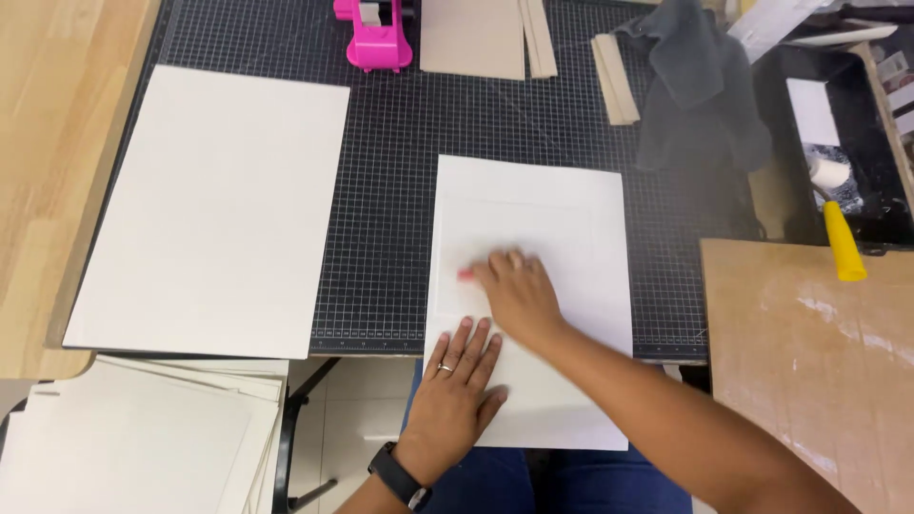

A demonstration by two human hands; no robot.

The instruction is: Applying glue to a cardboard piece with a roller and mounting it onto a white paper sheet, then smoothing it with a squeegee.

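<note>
Left hand (457,381) lies flat, fingers spread and released, pressing down the lower part of a white sheet of card (562,214) that sits on the black gridded cutting mat (381,190), its near edge hanging over the front of the mat. There's a ring on one finger and a black watch (398,476) on that wrist. Right hand (519,295) crosses over the sheet's middle, fingers curled down onto a small pink eraser (465,274), which peeks out at the fingertips and touches the card. A faint rectangular outline shows on the sheet around it.

To the left, a larger white board (214,209) lies on the mat, overlapping the wooden bench (48,124). Below that, a loose stack of white sheets (143,438). At the far edge of the mat, a pink tape dispenser (376,38), brown card pieces (473,38) and a grey cloth (700,86). On the right, a yellow-handled roller (838,228) rests on a black tray (871,133), just beyond a brown board (809,362).
</note>
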